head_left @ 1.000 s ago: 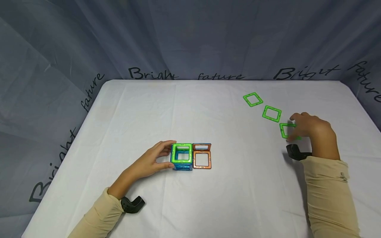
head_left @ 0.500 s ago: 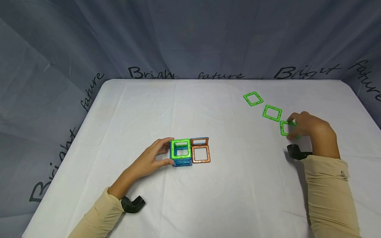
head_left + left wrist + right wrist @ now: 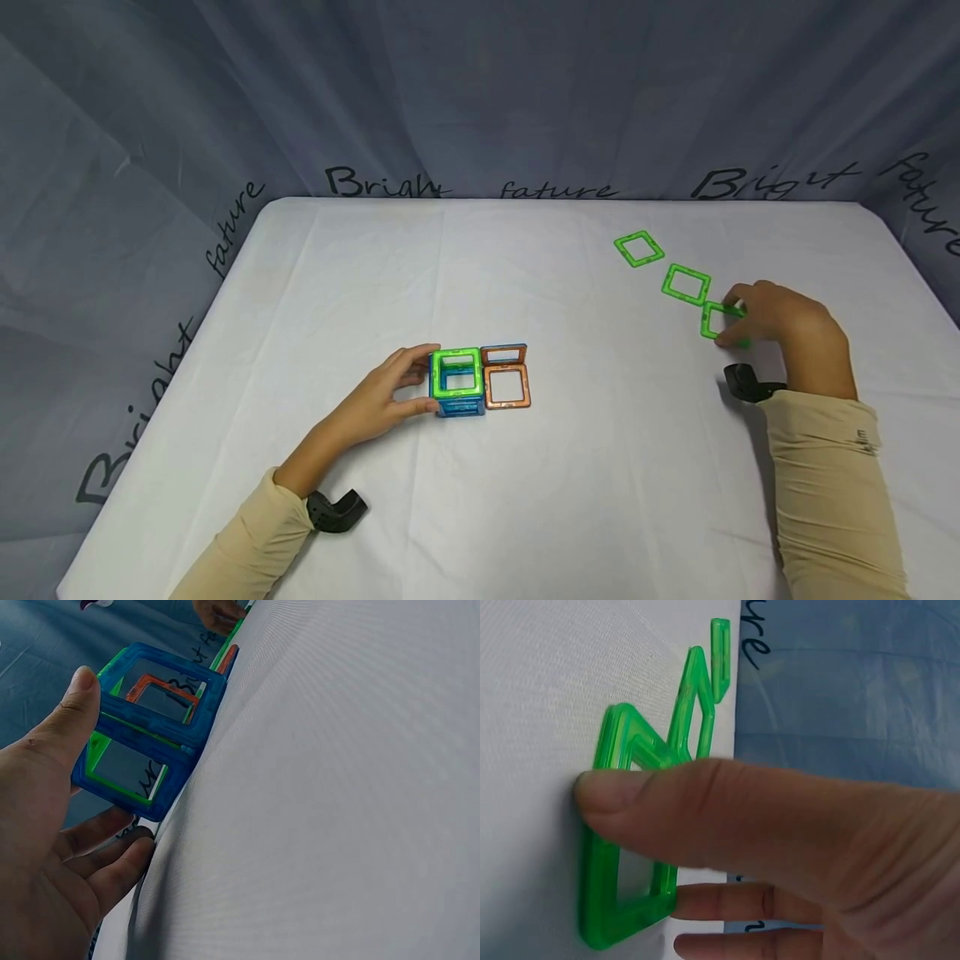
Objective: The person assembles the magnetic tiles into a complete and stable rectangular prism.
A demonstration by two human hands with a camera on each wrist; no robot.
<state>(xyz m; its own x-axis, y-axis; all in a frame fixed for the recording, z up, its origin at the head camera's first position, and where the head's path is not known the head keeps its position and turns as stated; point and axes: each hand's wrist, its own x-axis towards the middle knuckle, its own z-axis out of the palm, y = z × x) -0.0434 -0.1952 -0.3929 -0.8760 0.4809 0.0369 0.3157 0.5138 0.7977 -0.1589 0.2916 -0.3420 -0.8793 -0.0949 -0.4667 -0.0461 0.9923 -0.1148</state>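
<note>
L hand point(image 3: 371, 408) has its grip, thumb + fingers, round L side of blue/green cube point(image 3: 458, 395) on the tabletop point(image 3: 585, 467). Orange frames point(image 3: 507, 404) abut cube's R side, 1 flat, 1 upright behind. R hand point(image 3: 776, 312), far R, pinches near green frame point(image 3: 706, 322) btwn thumb & fingers; mid green frame point(image 3: 683, 297) just beside, far green frame point(image 3: 624, 254) beyond.

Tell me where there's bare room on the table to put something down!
Bare cloth lies between the orange squares and the right grip, and from the left grip to the far edge. It's crowded around the blue-green box and the three green squares.
</note>
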